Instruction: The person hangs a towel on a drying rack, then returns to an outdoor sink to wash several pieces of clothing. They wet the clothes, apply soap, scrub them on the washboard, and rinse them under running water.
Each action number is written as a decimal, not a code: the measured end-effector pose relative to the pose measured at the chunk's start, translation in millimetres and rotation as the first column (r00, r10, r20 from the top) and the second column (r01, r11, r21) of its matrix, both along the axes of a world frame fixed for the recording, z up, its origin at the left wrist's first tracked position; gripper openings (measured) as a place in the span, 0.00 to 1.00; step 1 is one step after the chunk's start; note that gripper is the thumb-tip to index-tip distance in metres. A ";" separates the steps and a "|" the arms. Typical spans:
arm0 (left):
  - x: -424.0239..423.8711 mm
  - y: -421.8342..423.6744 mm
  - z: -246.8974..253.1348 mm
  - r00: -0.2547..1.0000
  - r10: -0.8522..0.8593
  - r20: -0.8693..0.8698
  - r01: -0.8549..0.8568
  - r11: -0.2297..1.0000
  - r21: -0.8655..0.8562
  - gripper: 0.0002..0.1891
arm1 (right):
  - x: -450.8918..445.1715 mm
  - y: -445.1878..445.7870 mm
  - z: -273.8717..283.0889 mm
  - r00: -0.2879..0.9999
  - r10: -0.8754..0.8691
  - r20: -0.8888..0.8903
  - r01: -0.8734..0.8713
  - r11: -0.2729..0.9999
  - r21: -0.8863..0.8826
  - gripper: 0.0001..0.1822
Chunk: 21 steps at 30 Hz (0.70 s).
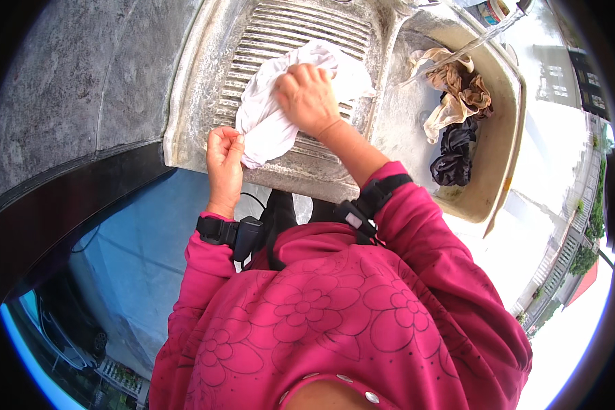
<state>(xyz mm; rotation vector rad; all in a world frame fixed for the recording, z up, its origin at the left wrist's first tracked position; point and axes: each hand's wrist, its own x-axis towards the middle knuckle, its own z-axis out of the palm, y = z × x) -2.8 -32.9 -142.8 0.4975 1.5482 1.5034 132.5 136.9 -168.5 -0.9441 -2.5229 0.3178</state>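
A wet white cloth (266, 110) lies bunched over the ridged washboard (287, 25) of a stone laundry sink. Between thumb and fingers, my left hand (225, 159) pinches the cloth's near left edge. My right hand (310, 100) rests on top of the bundle, its fingers curled into the fabric; the fingertips are partly hidden by the knuckles. Part of the cloth spreads beyond my right hand towards the basin.
In the basin (389, 148) to the right lie beige and brown fabric (453, 92) and a dark garment (453, 154). Water (471, 48) runs from a tap (524, 5) onto that side. A grey slab (82, 77) borders the sink on the left.
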 end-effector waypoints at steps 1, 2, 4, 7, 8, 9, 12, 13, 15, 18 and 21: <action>4.7 -4.6 5.4 1.000 -0.014 -0.027 0.014 1.000 0.001 0.06 | 5.7 23.5 -2.6 0.987 -0.159 0.035 0.157 0.986 0.056 0.13; 7.2 -4.2 10.8 0.998 -0.028 -0.061 0.029 0.999 0.016 0.07 | 16.2 48.3 -4.7 0.966 -0.249 0.070 0.247 0.968 0.033 0.13; 3.7 -0.4 11.8 0.992 -0.097 -0.081 0.104 0.991 0.083 0.12 | 35.3 91.5 -18.3 0.916 -0.376 0.137 0.373 0.926 0.054 0.12; 5.9 10.8 31.9 0.991 -0.136 -0.009 0.137 0.988 0.077 0.17 | 35.3 95.2 31.2 0.925 -0.324 0.201 0.374 0.872 -0.317 0.13; 2.3 12.5 32.6 0.985 -0.171 0.001 0.171 0.982 0.075 0.20 | 30.0 84.8 49.5 0.974 -0.165 0.154 0.211 0.910 -0.356 0.14; 1.2 15.8 36.2 0.981 -0.195 -0.019 0.196 0.977 0.087 0.20 | 22.9 69.3 60.4 0.994 -0.006 0.105 0.046 0.920 -0.389 0.15; -3.4 30.3 49.9 0.949 -0.253 -0.187 0.281 0.950 0.137 0.19 | 0.3 25.2 76.6 0.888 0.398 -0.231 -0.455 0.678 -0.577 0.16; -8.3 34.4 57.6 0.933 -0.258 -0.250 0.295 0.947 0.124 0.18 | -3.6 21.0 90.8 0.872 0.438 -0.217 -0.455 0.566 -0.688 0.16; -19.9 42.0 78.9 0.888 -0.267 -0.374 0.323 0.941 0.096 0.17 | 1.2 35.4 108.3 0.882 0.437 -0.176 -0.388 0.462 -0.798 0.11; -43.7 46.9 101.1 0.721 -0.173 -0.671 0.298 0.951 0.076 0.13 | 29.3 63.2 130.2 0.872 0.478 0.108 -0.190 0.533 -0.825 0.13; -62.5 50.6 110.6 0.775 -0.070 -0.628 0.174 0.979 0.105 0.11 | 59.7 72.0 115.7 0.788 0.526 0.319 -0.114 0.635 -0.764 0.18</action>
